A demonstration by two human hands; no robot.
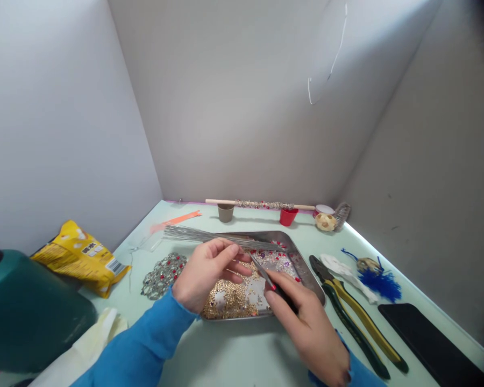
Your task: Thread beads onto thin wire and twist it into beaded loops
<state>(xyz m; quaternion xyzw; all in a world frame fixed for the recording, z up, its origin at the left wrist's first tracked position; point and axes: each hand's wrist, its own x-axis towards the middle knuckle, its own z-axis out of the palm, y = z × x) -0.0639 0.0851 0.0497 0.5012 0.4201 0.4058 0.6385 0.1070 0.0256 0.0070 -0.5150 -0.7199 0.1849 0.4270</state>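
My right hand (306, 317) is closed around a pair of tweezers (263, 270) with silver tips and a dark grip. The tips point up and left, close to the fingertips of my left hand (212, 263). That hand is pinched, thumb against forefinger, with the other fingers loosely curled; what it holds is too small to make out. Both hands hover over a metal tray (306, 263). In it lie gold beads (229, 295) and, farther back, clear and red beads (280, 260). A bundle of thin metal wires (193, 235) rests across the tray's back rim.
On the left are a beaded wire coil (163, 277), a yellow packet (84, 255) and a dark green container (32, 312). On the right lie large pliers (355, 312), a blue tassel (381, 284) and a black phone-like slab (423, 338). Behind, a beaded stick (262, 205) spans two small pots.
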